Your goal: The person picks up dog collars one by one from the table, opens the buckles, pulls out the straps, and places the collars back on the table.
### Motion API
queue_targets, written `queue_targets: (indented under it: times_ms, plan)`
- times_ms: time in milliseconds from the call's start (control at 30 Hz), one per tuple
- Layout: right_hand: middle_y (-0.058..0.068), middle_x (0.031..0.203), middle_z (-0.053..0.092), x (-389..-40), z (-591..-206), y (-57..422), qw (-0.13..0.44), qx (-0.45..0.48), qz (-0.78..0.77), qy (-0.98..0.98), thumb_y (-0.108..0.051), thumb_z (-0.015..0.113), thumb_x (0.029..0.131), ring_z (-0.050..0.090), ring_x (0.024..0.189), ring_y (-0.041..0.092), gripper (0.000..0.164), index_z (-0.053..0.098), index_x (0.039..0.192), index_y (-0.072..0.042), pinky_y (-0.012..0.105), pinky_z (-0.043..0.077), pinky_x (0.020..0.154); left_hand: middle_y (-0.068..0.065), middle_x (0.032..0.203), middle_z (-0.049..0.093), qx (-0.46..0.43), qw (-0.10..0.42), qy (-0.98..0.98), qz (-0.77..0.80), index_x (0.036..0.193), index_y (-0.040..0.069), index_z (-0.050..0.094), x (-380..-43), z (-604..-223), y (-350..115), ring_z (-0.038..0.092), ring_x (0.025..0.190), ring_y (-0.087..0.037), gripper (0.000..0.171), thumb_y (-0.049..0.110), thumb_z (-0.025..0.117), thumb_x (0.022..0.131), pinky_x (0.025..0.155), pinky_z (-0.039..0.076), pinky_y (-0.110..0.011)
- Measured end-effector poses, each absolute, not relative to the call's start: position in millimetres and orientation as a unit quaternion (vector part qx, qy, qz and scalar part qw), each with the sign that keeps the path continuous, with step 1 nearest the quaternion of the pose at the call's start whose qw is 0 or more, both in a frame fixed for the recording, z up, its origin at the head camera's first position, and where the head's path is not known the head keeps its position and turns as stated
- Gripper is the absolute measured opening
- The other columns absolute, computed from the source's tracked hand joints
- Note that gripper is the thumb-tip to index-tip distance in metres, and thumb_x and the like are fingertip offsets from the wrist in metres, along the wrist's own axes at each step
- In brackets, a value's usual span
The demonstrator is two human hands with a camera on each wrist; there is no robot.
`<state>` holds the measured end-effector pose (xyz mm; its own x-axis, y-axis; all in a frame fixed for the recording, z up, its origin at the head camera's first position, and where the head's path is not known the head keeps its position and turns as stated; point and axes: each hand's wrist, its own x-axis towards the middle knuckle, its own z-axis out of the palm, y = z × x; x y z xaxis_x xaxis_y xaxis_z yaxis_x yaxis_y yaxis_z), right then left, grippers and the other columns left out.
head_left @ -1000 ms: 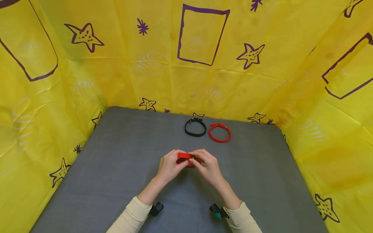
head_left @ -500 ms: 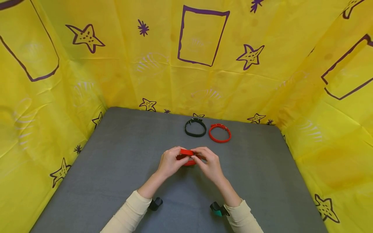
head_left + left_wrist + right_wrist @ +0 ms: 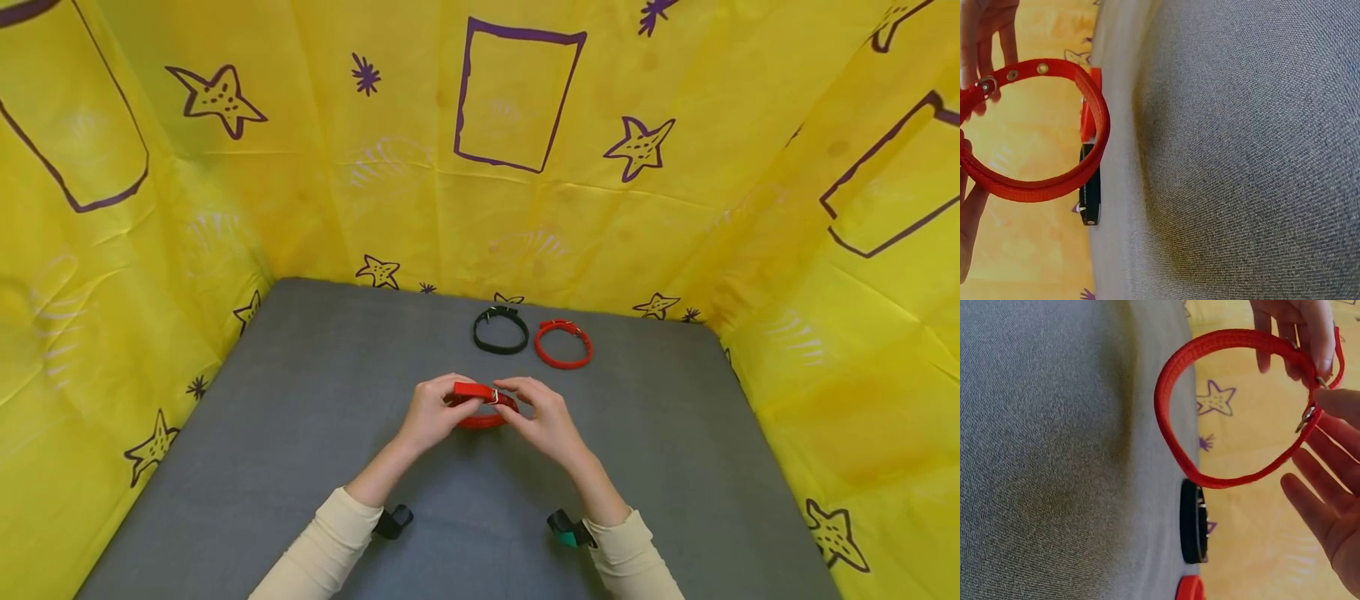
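A red buckled collar (image 3: 482, 422) is held up in a loop over the grey table, between both hands. My left hand (image 3: 435, 412) pinches it near the strap's loose end, which stands out past the fingers in the right wrist view. At the metal buckle, my right hand (image 3: 543, 417) holds the collar by the thumb, with its other fingers fairly straight and spread. Eyelets (image 3: 1042, 69) and a metal ring (image 3: 986, 85) show along the strap in the left wrist view. Part of the buckle area is hidden behind the right thumb.
Behind the hands, a black collar (image 3: 500, 347) and a second red collar (image 3: 562, 363) lie side by side on the grey table (image 3: 337, 350). Yellow patterned cloth (image 3: 360, 208) walls the table at the back and both sides.
The hands have shifted slightly left with the red collar. The right fingers have opened away from the strap, so the buckle now shows between the hands. The two collars behind lie as before.
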<state>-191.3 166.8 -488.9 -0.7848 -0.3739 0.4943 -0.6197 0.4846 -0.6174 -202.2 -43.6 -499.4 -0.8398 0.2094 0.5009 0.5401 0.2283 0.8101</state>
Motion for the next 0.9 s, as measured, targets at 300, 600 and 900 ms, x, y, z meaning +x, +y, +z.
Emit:
queue_targets:
  times_ms: [300, 600, 900]
  plan:
    - [-0.003, 0.102, 0.068, -191.8, -489.7, 166.8, 0.118, 0.291, 0.456, -0.832, -0.012, 0.076, 0.085, 0.066, 0.091, 0.012, 0.021, 0.072, 0.106, -0.012, 0.03, 0.057, 0.079, -0.013, 0.088, 0.071, -0.242, 0.113, -0.771, -0.578, 0.088, -0.003, 0.074, -193.5, -479.7, -46.5, 0.067, 0.073, -0.023, 0.009, -0.007, 0.075, 0.08, 0.069, 0.058, -0.038]
    - [-0.004, 0.099, 0.068, -192.1, -487.7, 166.3, 0.122, 0.288, 0.458, -0.833, -0.013, 0.076, 0.086, 0.066, 0.089, 0.011, 0.019, 0.072, 0.104, -0.013, 0.03, 0.057, 0.078, -0.007, 0.085, 0.071, -0.218, 0.104, -0.777, -0.581, 0.087, 0.002, 0.074, -197.3, -488.0, -48.8, 0.067, 0.072, -0.016, 0.009, -0.003, 0.076, 0.081, 0.07, 0.058, -0.036]
    - [-0.006, 0.1, 0.068, -191.8, -489.1, 166.3, 0.119, 0.278, 0.465, -0.832, -0.015, 0.076, 0.086, 0.066, 0.09, 0.011, 0.019, 0.073, 0.104, -0.014, 0.028, 0.056, 0.079, -0.003, 0.087, 0.072, -0.205, 0.089, -0.766, -0.603, 0.088, 0.005, 0.075, -199.5, -494.5, -50.6, 0.067, 0.075, -0.014, 0.008, 0.001, 0.077, 0.081, 0.072, 0.057, -0.03]
